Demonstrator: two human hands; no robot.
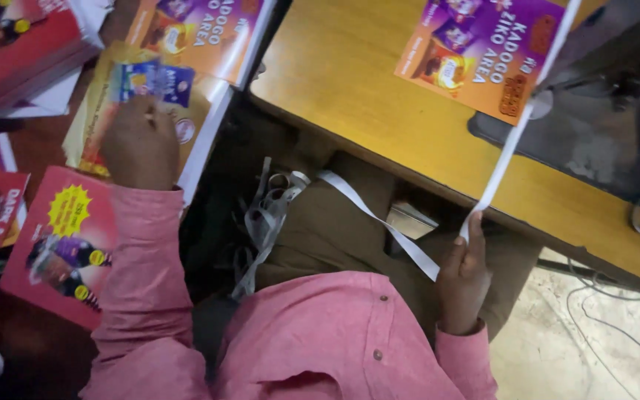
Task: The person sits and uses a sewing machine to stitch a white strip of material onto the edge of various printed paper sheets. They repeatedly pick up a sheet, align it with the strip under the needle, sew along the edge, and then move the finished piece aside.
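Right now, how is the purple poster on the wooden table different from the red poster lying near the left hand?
The purple poster lies alone on the wooden table, and the white strip held by the right hand crosses it. The red poster lies lower, among other sheets, partly hidden by the pink sleeve. The left hand rests on a yellow poster. Both are flat printed sheets showing products.
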